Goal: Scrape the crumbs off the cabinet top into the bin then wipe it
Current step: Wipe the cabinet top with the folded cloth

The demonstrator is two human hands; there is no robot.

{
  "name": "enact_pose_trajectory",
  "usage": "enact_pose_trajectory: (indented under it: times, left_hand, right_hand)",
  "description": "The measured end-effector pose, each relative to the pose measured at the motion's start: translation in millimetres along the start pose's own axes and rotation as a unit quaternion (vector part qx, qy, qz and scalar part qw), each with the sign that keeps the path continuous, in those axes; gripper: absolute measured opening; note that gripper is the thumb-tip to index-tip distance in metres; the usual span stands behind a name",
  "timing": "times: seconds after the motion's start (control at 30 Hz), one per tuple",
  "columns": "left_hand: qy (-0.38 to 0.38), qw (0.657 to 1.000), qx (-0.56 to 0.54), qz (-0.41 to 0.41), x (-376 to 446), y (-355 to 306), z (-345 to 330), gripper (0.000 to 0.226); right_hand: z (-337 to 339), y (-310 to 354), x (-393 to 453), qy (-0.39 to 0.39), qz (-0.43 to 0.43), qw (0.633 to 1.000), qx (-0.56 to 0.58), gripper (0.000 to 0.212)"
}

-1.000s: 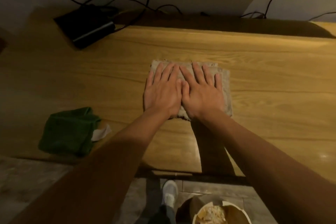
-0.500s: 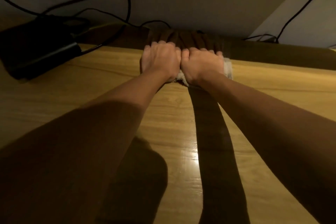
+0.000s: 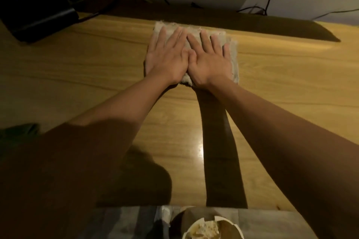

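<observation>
At the far left edge of the counter (image 3: 97, 75), half lost in shadow, lies a dark green cloth (image 3: 18, 130), and up in the far left corner sits a black box (image 3: 37, 19) with cables trailing along the wall. Toward the middle, the left hand (image 3: 167, 60) lies flat on a grey-beige wiping cloth (image 3: 232, 52), its fingers (image 3: 175, 38) straight and spread, gripping nothing, only pressing down. Just beside it, thumbs touching, the right hand (image 3: 210, 62) rests the same way, its fingers straight and slightly fanned, palm down on the cloth. The cloth sits toward the back of the wooden top, near the band of shadow along the wall, and shows past the fingertips and along the right side of the right hand. Below the near edge, on the floor, stands the bin (image 3: 212, 228), with pale scraps inside.

No crumbs are visible on the wood from this angle, so the step in hand looks like the wipe itself. To do it well, the person should keep both palms flat so the cloth does not bunch, press evenly, and run long overlapping strokes with the grain, carrying each one fully to the near edge above the bin. The stretch near the box and cables calls for care, so that the cloth does not snag a lead.
</observation>
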State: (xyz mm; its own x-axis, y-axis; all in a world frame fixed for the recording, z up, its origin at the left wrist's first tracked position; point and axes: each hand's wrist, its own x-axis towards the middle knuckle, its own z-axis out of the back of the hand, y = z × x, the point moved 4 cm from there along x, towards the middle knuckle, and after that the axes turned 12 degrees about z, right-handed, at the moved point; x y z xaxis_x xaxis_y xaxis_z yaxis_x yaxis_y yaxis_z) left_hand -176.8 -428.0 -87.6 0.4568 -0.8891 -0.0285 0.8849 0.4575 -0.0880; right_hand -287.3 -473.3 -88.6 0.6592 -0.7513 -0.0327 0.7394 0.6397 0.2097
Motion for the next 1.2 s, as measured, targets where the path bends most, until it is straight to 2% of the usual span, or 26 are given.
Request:
enact_pose_trajectory:
  times: [0.33,0.57,0.73,1.2]
  left_hand:
    - [0.02,0.999,-0.025,-0.007,-170,-51,-7,0.058]
    - [0.013,0.999,-0.043,0.007,-254,-73,-14,0.058]
    - [-0.008,0.996,-0.077,0.047,-258,-76,-16,0.056]
    - [0.007,0.997,-0.068,0.039,-237,-81,-8,0.058]
  right_hand:
    - [-2,-5,-187,0.003,-0.028,0.999,0.022,0.054]
    - [-7,-8,-272,-0.005,-0.031,0.999,0.011,0.054]
    - [-9,-13,-274,-0.018,-0.033,0.999,0.021,0.055]
    - [-2,-20,-255,0.01,-0.019,0.999,0.036,0.055]
